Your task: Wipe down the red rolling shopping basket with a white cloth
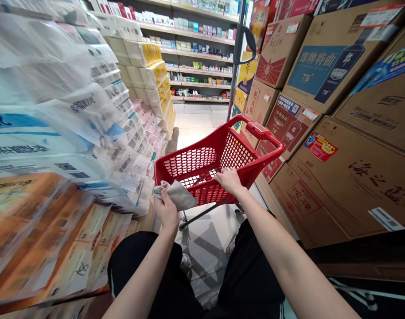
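In front of my knees stands a red plastic shopping cart (189, 160) with perforated walls, turned sideways to me. My left hand (165, 207) grips a grey cloth (179, 196) at the cart's near left corner, the cloth hanging along the outer side. On the near rim rests my right hand (229, 180), its fingers curled over the edge. The cart's handle (257, 131) is at the upper right. Little shows inside the basket apart from its slotted bottom.
Stacked packs of tissue paper (66, 115) rise close on the left. Cardboard cartons (355, 177) form a wall on the right. Beyond the cart, a tiled aisle (196, 122) leads to shelves (202, 57) of small goods. A post with a dark loop (244, 44) stands behind the cart.
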A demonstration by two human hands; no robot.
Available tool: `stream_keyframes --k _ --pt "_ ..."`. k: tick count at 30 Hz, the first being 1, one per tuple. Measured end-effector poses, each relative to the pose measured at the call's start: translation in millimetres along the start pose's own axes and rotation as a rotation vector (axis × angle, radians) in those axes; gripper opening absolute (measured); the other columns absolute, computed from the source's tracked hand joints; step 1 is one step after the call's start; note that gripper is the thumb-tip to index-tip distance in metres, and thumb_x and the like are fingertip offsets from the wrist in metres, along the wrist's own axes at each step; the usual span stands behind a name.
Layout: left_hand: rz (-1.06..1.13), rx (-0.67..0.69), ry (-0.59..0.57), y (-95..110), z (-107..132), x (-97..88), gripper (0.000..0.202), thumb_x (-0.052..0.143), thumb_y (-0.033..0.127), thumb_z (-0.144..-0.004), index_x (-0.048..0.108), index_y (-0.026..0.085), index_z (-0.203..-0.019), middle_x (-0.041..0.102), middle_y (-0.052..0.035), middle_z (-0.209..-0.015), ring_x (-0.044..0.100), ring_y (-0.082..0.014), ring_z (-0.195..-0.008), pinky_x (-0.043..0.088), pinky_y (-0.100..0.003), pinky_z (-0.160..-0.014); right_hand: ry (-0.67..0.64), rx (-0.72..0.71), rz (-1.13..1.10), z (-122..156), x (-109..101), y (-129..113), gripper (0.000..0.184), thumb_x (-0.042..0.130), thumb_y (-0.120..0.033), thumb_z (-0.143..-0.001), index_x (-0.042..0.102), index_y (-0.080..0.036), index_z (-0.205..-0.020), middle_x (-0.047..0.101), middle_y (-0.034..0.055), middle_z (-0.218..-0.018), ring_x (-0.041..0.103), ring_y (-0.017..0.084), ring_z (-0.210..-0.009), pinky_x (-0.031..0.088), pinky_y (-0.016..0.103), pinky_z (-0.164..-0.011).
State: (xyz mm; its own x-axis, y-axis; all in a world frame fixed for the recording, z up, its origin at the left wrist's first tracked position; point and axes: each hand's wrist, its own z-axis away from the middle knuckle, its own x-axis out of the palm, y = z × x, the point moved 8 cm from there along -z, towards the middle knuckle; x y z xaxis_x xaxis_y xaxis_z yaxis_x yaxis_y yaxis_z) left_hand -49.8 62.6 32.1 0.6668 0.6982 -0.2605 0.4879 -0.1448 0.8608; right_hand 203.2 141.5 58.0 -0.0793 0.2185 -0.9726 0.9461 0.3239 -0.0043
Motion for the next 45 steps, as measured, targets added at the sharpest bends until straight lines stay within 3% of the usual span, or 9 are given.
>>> stream_keyframes --k 4,10,16,18,22,28,33,38,45 --pt "-0.028 -0.117 -0.106 -12.5 16.7 17.3 0.038 0.026 0.043 -0.094 0.049 0.016 -0.109 0.060 -0.0111 -0.104 0.058 -0.0201 -0.096 0.045 -0.035 -0.085 0.008 0.008 -0.004 -2.2 2.0 -4.2 0.045 0.029 -0.048 -0.097 0.068 -0.025 -0.097 0.064 0.0076 -0.101 0.051 0.021 -0.095 0.027 0.036 -0.085" --pt "-0.089 -0.334 -0.255 -41.1 36.8 58.6 0.036 0.047 0.043 -0.084 0.043 0.016 -0.106 0.060 -0.0125 -0.101 0.059 -0.0230 -0.089 0.046 -0.036 -0.072 0.021 0.011 -0.007 -5.5 5.6 -15.7 0.046 0.028 -0.048 -0.097 0.067 -0.023 -0.097 0.064 0.0087 -0.102 0.051 0.021 -0.097 0.027 0.036 -0.084" --pt "0.065 -0.187 -0.469 -23.1 48.5 87.2 0.032 0.056 0.049 -0.076 0.060 0.018 -0.083 0.064 -0.0013 -0.077 0.057 -0.0154 -0.070 0.042 -0.025 -0.064 0.057 0.001 -0.004 -6.8 4.6 -23.8 0.046 0.028 -0.049 -0.097 0.066 -0.023 -0.095 0.064 0.0086 -0.101 0.051 0.022 -0.097 0.028 0.037 -0.082" --pt "0.080 -0.226 -0.433 -24.7 47.8 89.1 0.034 0.059 0.050 -0.073 0.061 0.017 -0.073 0.061 0.0002 -0.066 0.053 -0.0137 -0.062 0.039 -0.024 -0.058 0.048 0.007 -0.006 -7.2 4.6 -25.2 0.046 0.029 -0.049 -0.096 0.066 -0.022 -0.095 0.064 0.0095 -0.102 0.050 0.022 -0.097 0.028 0.037 -0.083" --pt "0.177 -0.472 -0.336 -39.0 46.4 97.2 0.040 0.067 0.052 -0.064 0.053 0.015 -0.057 0.051 0.0025 -0.050 0.046 -0.0109 -0.050 0.035 -0.023 -0.050 0.041 0.006 -0.008 -6.8 2.7 -28.1 0.044 0.031 -0.048 -0.096 0.066 -0.021 -0.095 0.063 0.0096 -0.102 0.050 0.022 -0.098 0.028 0.037 -0.083" --pt "0.525 -0.828 -0.350 -49.1 57.9 115.3 0.042 0.075 0.048 -0.053 0.058 0.013 -0.069 0.061 -0.0022 -0.059 0.056 -0.0144 -0.054 0.045 -0.027 -0.054 0.053 0.008 -0.006 -5.8 3.9 -28.9 0.043 0.031 -0.048 -0.096 0.065 -0.021 -0.096 0.063 0.0093 -0.101 0.049 0.022 -0.099 0.027 0.036 -0.083" --pt "0.513 -0.816 -0.368 -56.6 61.5 113.4 0.041 0.077 0.045 -0.050 0.059 0.013 -0.068 0.059 -0.0012 -0.056 0.055 -0.0127 -0.051 0.044 -0.025 -0.051 0.077 -0.003 0.003 -2.8 2.5 -30.7 0.043 0.031 -0.047 -0.097 0.065 -0.021 -0.096 0.063 0.0096 -0.101 0.049 0.022 -0.097 0.027 0.036 -0.084" --pt "0.431 -0.819 -0.299 -64.5 68.3 113.5 0.037 0.070 0.047 -0.058 0.055 0.014 -0.065 0.056 0.0000 -0.054 0.054 -0.0128 -0.051 0.042 -0.025 -0.049 0.075 -0.012 0.002 0.4 1.5 -33.7 0.042 0.030 -0.046 -0.097 0.064 -0.021 -0.094 0.063 0.0095 -0.100 0.049 0.022 -0.098 0.028 0.036 -0.083" --pt "0.327 -0.734 -0.322 -58.9 52.3 111.4 0.027 0.067 0.040 -0.062 0.057 0.015 -0.063 0.056 -0.0014 -0.055 0.049 -0.0116 -0.050 0.038 -0.025 -0.048 0.086 -0.028 0.008 1.6 3.4 -36.9 0.045 0.028 -0.045 -0.098 0.065 -0.019 -0.093 0.064 0.0097 -0.097 0.050 0.021 -0.097 0.028 0.036 -0.087"
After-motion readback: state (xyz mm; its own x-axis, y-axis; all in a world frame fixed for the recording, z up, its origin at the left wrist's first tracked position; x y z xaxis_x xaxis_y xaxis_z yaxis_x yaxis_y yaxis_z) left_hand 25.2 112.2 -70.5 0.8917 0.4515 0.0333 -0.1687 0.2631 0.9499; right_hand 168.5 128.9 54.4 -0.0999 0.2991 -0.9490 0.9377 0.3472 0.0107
